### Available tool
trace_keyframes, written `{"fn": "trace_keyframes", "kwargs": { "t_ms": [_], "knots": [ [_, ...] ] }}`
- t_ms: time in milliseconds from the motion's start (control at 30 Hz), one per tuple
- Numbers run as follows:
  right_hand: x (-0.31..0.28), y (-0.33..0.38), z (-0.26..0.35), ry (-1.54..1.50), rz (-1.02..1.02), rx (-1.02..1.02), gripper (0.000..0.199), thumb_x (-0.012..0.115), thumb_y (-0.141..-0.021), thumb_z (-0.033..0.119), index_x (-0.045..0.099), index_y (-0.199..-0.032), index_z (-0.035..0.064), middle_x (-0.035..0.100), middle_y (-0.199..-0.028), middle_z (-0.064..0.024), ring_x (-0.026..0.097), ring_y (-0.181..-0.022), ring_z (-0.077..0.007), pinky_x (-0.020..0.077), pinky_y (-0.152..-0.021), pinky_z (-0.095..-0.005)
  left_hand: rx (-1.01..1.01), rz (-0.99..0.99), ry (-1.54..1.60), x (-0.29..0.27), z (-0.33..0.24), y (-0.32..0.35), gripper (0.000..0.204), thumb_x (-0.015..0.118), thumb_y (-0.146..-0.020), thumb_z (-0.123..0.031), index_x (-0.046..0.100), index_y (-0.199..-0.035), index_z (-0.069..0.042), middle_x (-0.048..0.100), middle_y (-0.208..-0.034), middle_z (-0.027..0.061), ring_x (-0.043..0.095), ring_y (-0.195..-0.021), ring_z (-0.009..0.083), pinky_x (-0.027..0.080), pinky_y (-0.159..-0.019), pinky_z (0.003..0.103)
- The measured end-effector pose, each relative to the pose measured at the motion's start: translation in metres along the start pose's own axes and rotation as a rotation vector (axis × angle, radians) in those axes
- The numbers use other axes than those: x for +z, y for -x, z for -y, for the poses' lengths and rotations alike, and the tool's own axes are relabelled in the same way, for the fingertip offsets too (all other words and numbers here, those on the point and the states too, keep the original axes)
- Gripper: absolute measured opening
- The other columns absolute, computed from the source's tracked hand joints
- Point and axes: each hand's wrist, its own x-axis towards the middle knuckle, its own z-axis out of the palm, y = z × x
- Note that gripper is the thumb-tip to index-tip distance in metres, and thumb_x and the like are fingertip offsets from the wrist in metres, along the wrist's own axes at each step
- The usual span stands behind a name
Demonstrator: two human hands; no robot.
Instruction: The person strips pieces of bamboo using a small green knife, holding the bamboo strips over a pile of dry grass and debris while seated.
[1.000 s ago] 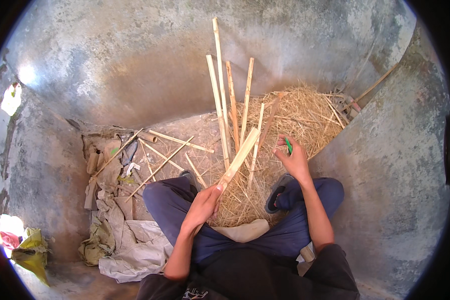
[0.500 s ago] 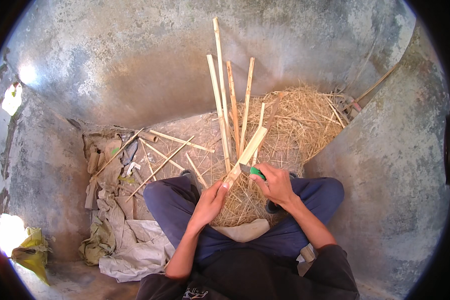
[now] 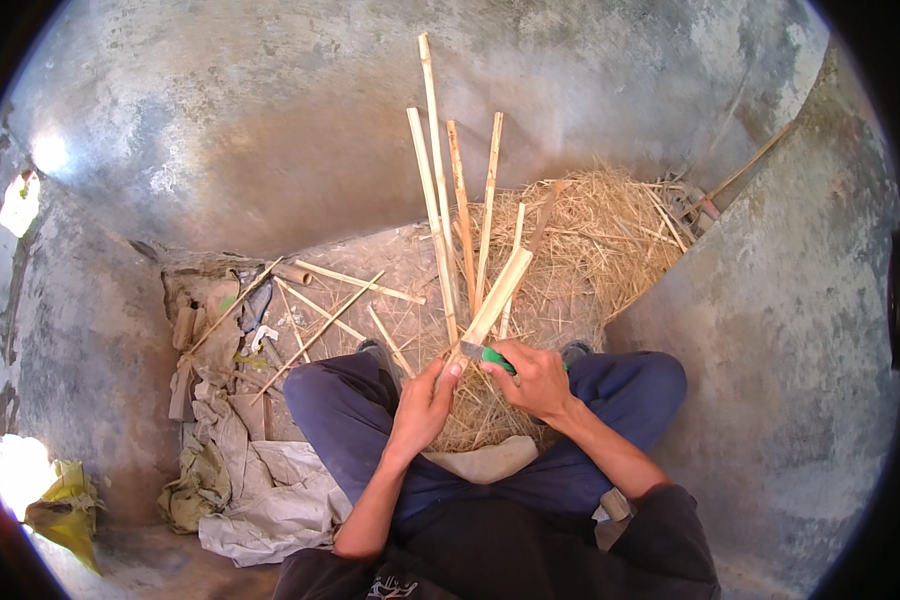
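Between my knees, my left hand (image 3: 427, 402) grips the near end of a split bamboo strip (image 3: 498, 294), which slants up and away to the right. My right hand (image 3: 532, 377) is closed around the green handle of a knife (image 3: 497, 359). Its dark blade lies against the strip just beyond my left thumb. Several long bamboo sticks (image 3: 436, 180) stand beyond the strip, leaning toward the far wall. Below my hands, straw-like shavings (image 3: 475, 416) lie on a pale cloth across my lap.
A heap of shavings (image 3: 610, 225) lies at the far right. Loose sticks (image 3: 355, 281) are scattered on the floor to the left, near a crumpled pale sack (image 3: 280, 500). Concrete walls (image 3: 270, 150) surround me, and a yellow-green bag (image 3: 65, 510) is at the lower left.
My right hand and the knife have moved toward me along the strip, bringing the blade close to my left thumb. My left hand still holds the strip.
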Motion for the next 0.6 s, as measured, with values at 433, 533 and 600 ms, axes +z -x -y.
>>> {"fn": "trace_keyframes", "kwargs": {
  "t_ms": [433, 533, 600],
  "knots": [
    [-0.004, -0.001, 0.002, -0.061, 0.003, 0.043, 0.026, 0.078, -0.101, 0.028, 0.075, -0.109, 0.0039, 0.078, -0.092, -0.0134, 0.076, -0.075, -0.0348, 0.057, -0.063, -0.0428, 0.066, -0.039, -0.046, 0.0031, 0.0023, -0.0016, 0.031, 0.059, -0.115, -0.026, 0.062, -0.1, 0.002, 0.059, -0.069, 0.0236, 0.061, -0.063, 0.044, 0.047, -0.063, 0.048],
    [-0.0033, -0.0007, 0.0025, -0.05, -0.026, 0.043, 0.024, 0.078, -0.1, 0.027, 0.075, -0.108, 0.0043, 0.078, -0.091, -0.0127, 0.076, -0.074, -0.0344, 0.0569, -0.063, -0.0423, 0.047, -0.02, -0.022, 0.0021, 0.0007, -0.0012, 0.032, 0.058, -0.115, -0.026, 0.062, -0.1, 0.001, 0.059, -0.068, 0.0203, 0.06, -0.06, 0.0373, 0.047, -0.062, 0.046],
    [-0.0025, -0.0008, 0.0031, -0.049, -0.026, 0.042, 0.025, 0.078, -0.1, 0.029, 0.076, -0.109, 0.0056, 0.078, -0.092, -0.0131, 0.076, -0.074, -0.0352, 0.0575, -0.062, -0.044, 0.041, -0.013, 0.002, 0.0025, 0.0016, -0.0003, 0.035, 0.057, -0.116, -0.028, 0.062, -0.098, 0.0, 0.056, -0.066, 0.0126, 0.055, -0.058, 0.0256, 0.043, -0.059, 0.041]
  ]
}}
